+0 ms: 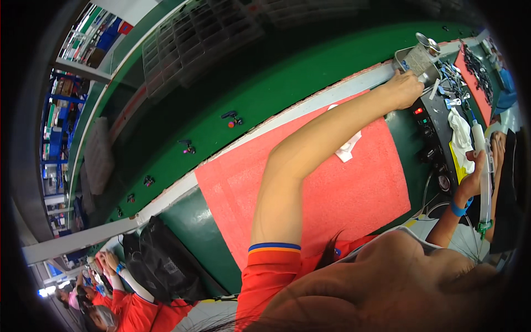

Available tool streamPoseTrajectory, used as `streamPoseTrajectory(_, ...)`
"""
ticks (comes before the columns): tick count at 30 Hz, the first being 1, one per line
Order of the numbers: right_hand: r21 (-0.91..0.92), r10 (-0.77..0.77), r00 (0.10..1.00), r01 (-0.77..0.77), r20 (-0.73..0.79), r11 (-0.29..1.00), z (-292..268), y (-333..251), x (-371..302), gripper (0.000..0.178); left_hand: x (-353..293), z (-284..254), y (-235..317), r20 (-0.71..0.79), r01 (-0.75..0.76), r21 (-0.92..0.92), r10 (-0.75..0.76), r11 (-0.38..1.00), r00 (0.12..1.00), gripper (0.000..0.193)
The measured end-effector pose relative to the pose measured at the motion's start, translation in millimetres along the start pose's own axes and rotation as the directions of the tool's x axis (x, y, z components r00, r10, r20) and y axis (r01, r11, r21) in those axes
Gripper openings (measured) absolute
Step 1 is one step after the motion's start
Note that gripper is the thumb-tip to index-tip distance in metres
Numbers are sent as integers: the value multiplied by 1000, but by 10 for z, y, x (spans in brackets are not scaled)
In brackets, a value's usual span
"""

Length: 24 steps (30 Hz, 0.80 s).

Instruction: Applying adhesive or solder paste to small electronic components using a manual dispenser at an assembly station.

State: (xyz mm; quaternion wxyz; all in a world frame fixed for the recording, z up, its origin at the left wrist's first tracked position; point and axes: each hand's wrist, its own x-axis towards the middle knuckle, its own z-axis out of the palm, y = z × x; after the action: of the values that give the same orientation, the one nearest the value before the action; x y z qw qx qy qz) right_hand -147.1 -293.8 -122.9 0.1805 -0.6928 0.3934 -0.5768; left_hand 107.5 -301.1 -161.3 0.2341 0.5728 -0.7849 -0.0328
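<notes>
My left arm reaches across a pink mat (365, 188) to the far right. There my left hand (405, 89) is closed at the near rim of a metal tray (437, 72); what its fingers hold, if anything, is hidden. A grey rough-textured block (417, 60) lies in the tray, and a small metal cup (428, 44) stands at its far side. On the right, my right hand (473, 180), below a blue wristband, is wrapped round a long translucent dispensing syringe (485, 193). The syringe has a blue tip at its upper end and a green fitting below.
A black control box (428, 124) with a red light and knobs sits beside the mat. White cloth (460, 135) and small parts (453, 77) lie near it. Beyond runs a green conveyor (265, 105) carrying several small dark assemblies. A black bag (166, 254) and co-workers (127, 310) are left.
</notes>
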Motion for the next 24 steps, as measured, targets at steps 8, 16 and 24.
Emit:
streamPoseTrajectory(8, 243, 21, 1000, -19, -8, 970, 332, -534, -211, 42, -622, -780, -112, -253, 82, -193, -131, 978, 959, 28)
streamPoseTrajectory(16, 476, 59, 974, -159, 219, 865, 700, -785, -523, 49, -1336, -1952, 661, -654, -220, -674, -431, 705, 621, 17)
streamPoseTrajectory(24, 412, -9, 967, -100, 255, 906, 870, -819, -546, 44, -1665, -2033, 761, -713, -31, -459, -348, 888, 609, 16)
